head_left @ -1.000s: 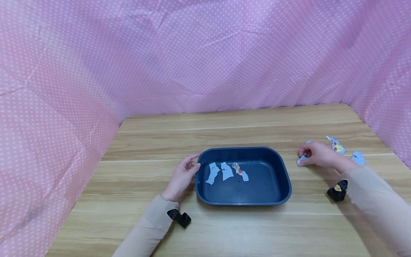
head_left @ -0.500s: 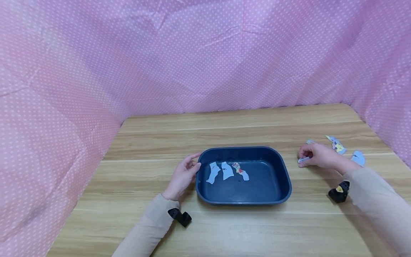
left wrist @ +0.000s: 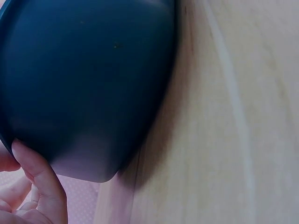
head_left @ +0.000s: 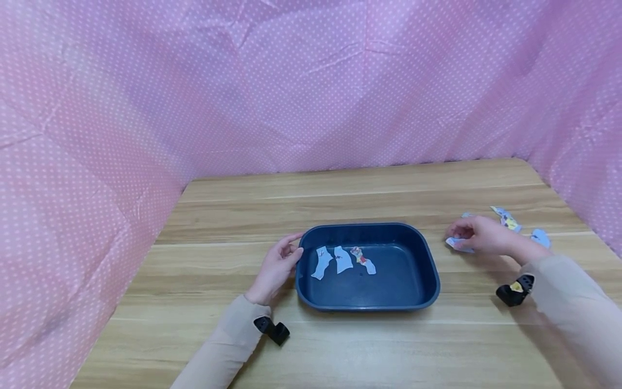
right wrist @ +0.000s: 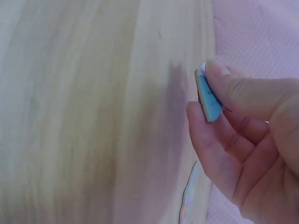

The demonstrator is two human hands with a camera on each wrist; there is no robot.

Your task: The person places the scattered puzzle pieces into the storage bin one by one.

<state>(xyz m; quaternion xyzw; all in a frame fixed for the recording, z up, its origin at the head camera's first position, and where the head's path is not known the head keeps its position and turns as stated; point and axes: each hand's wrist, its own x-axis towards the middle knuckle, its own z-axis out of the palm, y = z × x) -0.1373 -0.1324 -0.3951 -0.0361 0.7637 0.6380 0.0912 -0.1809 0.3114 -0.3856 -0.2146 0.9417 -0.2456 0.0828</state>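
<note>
My left hand (head_left: 273, 273) grips the left end of a dark blue plastic basin (head_left: 400, 283), its thumb over the rim in the left wrist view. Three irregular puzzle pieces lie inside toward the basin's left: two pale blue ones (head_left: 322, 263) and a patterned red and yellow one (head_left: 363, 260). To the right of the basin, my right hand (head_left: 488, 236) pinches a light blue puzzle piece (right wrist: 210, 99) between thumb and fingers, low over the table. The right wrist view shows its thick edge; the thumb covers part of its face.
Beyond the right hand lie a yellow and blue puzzle piece (head_left: 507, 220), a pale blue one (head_left: 540, 237) and a small partly hidden one (head_left: 466, 214). The wooden table (head_left: 252, 208) meets a pink dotted curtain (head_left: 311, 108) at its back and sides.
The puzzle piece in my right hand has turned, and more of it shows under the fingers. That hand has shifted slightly left. My left hand and the basin stay nearly still.
</note>
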